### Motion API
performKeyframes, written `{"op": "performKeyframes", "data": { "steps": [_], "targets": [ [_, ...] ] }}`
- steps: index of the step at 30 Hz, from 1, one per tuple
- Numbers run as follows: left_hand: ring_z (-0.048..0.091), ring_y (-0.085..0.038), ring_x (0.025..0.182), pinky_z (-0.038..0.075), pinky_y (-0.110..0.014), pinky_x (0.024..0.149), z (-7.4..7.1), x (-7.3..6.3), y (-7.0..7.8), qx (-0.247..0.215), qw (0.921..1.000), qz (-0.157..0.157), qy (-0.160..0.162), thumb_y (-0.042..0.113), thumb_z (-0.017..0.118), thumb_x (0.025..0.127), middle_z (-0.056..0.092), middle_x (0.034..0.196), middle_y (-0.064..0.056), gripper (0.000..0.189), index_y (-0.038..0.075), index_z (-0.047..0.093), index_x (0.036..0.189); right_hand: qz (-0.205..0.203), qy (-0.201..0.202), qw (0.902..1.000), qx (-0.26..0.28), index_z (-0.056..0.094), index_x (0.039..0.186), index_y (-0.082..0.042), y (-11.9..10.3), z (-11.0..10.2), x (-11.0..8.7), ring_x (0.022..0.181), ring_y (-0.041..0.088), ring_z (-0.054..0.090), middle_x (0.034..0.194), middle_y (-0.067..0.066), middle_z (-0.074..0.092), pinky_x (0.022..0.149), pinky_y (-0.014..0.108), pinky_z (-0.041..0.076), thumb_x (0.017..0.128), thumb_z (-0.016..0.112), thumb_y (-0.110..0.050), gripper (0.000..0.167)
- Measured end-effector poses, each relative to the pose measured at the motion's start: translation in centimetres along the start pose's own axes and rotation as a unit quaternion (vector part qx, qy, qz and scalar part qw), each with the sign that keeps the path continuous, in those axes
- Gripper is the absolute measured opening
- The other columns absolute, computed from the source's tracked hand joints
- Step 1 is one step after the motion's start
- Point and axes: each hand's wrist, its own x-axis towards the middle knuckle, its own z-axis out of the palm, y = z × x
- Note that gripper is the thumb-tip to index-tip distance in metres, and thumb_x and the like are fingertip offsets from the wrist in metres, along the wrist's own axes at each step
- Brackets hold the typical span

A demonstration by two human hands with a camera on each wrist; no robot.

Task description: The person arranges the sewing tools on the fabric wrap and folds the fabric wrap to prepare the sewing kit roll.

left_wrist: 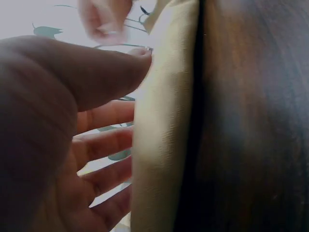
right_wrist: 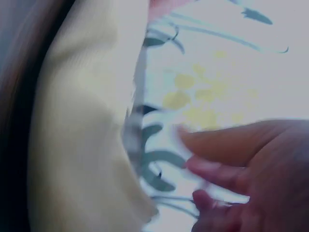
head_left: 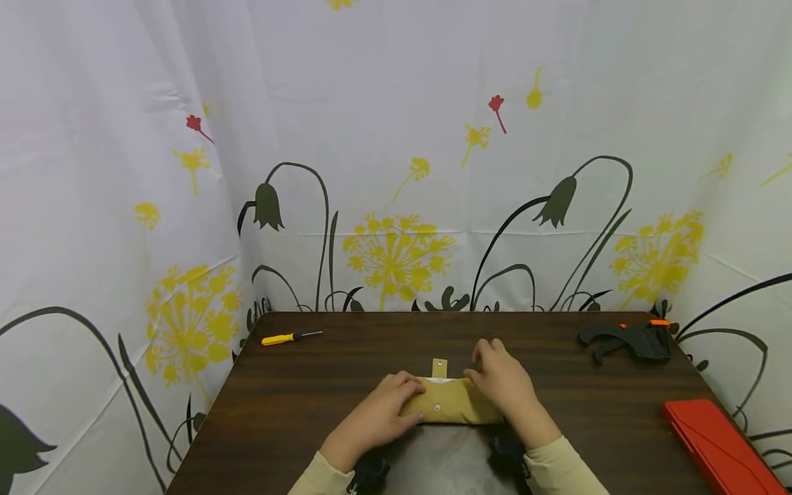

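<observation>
A tan fabric pouch [head_left: 458, 402] lies near the front of the dark table, with a snap stud on its face. Its narrow strap [head_left: 439, 368] stands out past the far edge, and something white shows along the opening. My left hand [head_left: 386, 407] holds the pouch's left end, thumb toward the near edge and fingers by the far one. In the left wrist view the thumb [left_wrist: 111, 72] reaches the tan cloth. Over the pouch's right end is my right hand [head_left: 504, 381], its fingers loosely bent. The right wrist view shows those fingers [right_wrist: 217, 169] apart from the cloth, holding nothing.
A yellow-handled screwdriver [head_left: 281, 339] lies at the back left. At the back right is a black tool with orange parts [head_left: 637, 342], and a red case [head_left: 718, 440] sits at the right edge. A grey surface [head_left: 454, 460] lies in front of the pouch. Printed curtains surround the table.
</observation>
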Motion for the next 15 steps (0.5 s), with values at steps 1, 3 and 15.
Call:
{"op": "performKeyframes", "data": {
  "steps": [1,3,15],
  "targets": [
    [0.059,-0.025,0.132,0.053,-0.046,0.112,0.1,0.0,0.0,0.001,1.0000,0.000,0.002,0.032,0.080,0.100,0.066,0.139,-0.002,0.046,0.011,0.068,0.139,-0.007,-0.001,0.9994,0.033,0.063,0.103,-0.015,-0.3,0.2,0.0,0.072,0.018,0.056,0.094,0.004,0.058,0.065,0.036,0.047,0.096,0.085,-0.025,0.025],
    [0.058,-0.027,0.136,0.052,-0.049,0.113,0.4,0.0,0.0,0.009,1.0000,-0.001,0.003,0.032,0.081,0.100,0.066,0.141,-0.003,0.051,0.011,0.065,0.143,-0.015,-0.024,0.9944,0.102,0.066,0.112,-0.013,-0.7,0.8,0.1,0.075,0.015,0.057,0.096,0.003,0.061,0.070,0.033,0.048,0.100,0.080,-0.024,0.021],
    [0.058,-0.030,0.137,0.053,-0.057,0.106,2.2,0.0,0.8,0.122,0.9924,-0.015,0.000,0.038,0.080,0.100,0.062,0.148,-0.004,0.062,0.026,0.058,0.157,0.058,-0.133,0.9149,0.377,0.067,0.140,-0.004,1.7,4.8,1.1,0.059,0.016,0.058,0.126,0.014,0.062,0.042,0.025,0.043,0.104,0.074,-0.022,0.041]
  ]
}}
